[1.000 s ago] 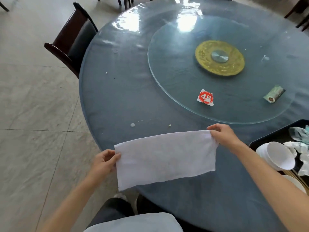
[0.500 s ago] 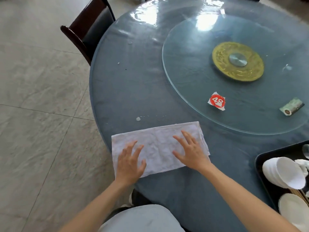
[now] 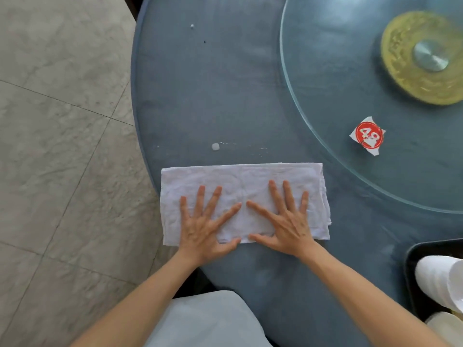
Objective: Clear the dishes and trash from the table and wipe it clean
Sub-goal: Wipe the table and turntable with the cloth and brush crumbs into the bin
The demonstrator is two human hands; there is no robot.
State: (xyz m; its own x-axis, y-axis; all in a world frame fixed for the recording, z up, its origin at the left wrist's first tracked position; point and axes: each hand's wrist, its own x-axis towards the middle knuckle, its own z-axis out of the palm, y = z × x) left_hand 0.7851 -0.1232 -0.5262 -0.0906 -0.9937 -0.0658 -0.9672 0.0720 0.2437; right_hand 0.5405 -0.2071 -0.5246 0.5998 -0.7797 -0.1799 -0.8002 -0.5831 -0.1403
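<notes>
Both hands, left hand [image 3: 204,227] and right hand [image 3: 284,225], press flat, fingers spread, on the folded cloth [image 3: 240,181]. Neither grip closes on anything. Crumbs [image 3: 215,146] lie on the surface [image 3: 213,91] beyond the fingertips.

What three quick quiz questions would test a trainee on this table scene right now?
1. True or false: both hands, left hand and right hand, press flat on the white cloth.
2. The red numbered tag lies on: A) the glass turntable B) the black tray C) the floor.
3. Which spill lies just beyond the cloth?

Key: 1 true; 2 A; 3 the white blob with its crumb trail.
</notes>
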